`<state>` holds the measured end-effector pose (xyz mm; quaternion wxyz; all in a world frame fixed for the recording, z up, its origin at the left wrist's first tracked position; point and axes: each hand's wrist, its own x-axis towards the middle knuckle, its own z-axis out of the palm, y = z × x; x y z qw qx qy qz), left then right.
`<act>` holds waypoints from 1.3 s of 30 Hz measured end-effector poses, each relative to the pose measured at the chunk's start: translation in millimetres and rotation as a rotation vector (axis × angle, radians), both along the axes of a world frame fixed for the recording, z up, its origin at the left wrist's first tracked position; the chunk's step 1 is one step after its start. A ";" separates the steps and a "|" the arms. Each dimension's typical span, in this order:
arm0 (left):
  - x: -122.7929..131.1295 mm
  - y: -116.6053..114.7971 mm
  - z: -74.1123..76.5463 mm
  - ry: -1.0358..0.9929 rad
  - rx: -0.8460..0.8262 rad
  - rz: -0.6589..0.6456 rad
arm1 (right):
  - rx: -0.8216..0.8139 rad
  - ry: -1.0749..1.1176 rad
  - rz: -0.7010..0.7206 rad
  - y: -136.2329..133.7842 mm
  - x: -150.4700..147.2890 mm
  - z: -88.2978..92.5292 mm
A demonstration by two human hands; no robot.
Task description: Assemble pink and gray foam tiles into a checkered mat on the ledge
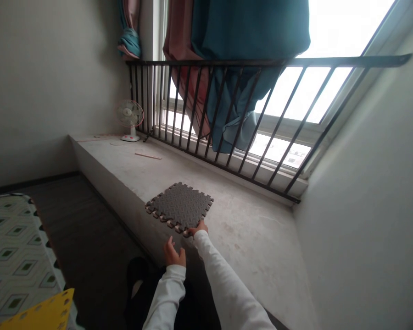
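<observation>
A dark grey interlocking foam mat tile with a ridged surface and toothed edges lies on the pale window ledge. Its near edge juts slightly past the ledge's front edge. My right hand grips the tile's near right corner, the fingers partly hidden by the hand and sleeve. Just below the tile's near edge, my left hand is held in the air, thumb and fingers apart, touching nothing.
A small fan stands at the ledge's far end, with a thin strip lying nearer. A black metal railing and curtains line the window. At lower left are a patterned mat and a yellow sheet.
</observation>
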<state>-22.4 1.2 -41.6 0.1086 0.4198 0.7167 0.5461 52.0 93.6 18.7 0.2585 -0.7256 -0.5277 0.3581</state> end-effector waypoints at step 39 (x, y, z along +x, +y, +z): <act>6.7 -0.5 -6.0 0.017 0.057 -0.152 | 0.092 -0.827 0.505 -125.3 146.0 7.3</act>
